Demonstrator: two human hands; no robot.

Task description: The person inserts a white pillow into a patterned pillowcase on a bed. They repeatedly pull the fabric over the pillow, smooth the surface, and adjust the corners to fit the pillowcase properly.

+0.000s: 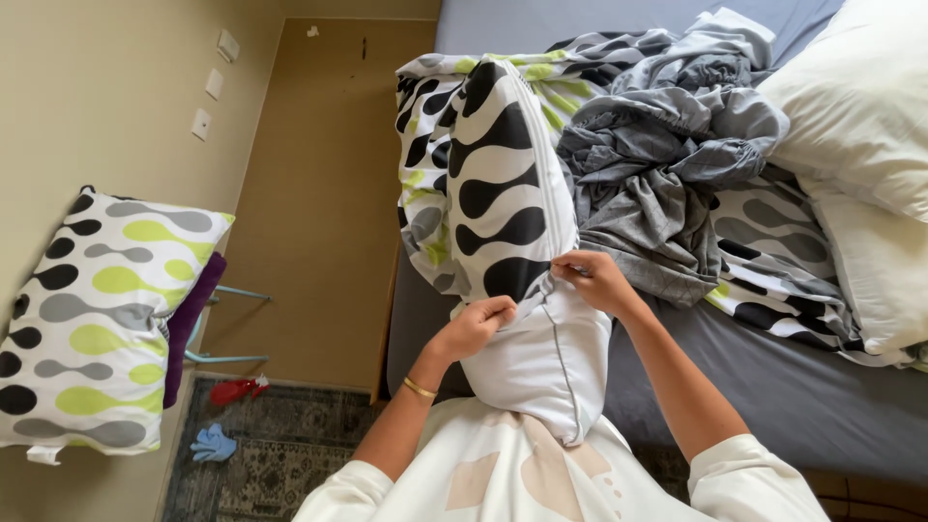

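Pillowcase (503, 184) in black-and-white wavy print sits half-drawn over a white pillow (541, 372), above the edge of the bed (793, 396). Its long axis runs away from the person, covered end pointing towards the far side of the bed, bare white end towards the person's chest.

The bed, covered by a smooth grey sheet, fills the right side. On it lie a patterned duvet cover (773, 261) with lime accents, a crumpled heap of grey fabric (667, 164) just beside the pillowcase, and two plump white pillows (860, 106) at the right edge. Against the beige wall on the left leans a second cushion (97, 319) in the same spotted print, with a purple cloth (188, 324) behind it. A blue glove (213, 445) lies on the patterned rug (280, 454).

Left hand (474, 329), gold bangle at the wrist, has its fingers curled tight on the pillowcase's open hem. Right hand (599, 280) pinches the same hem on the other side, fingers closed on the cloth.
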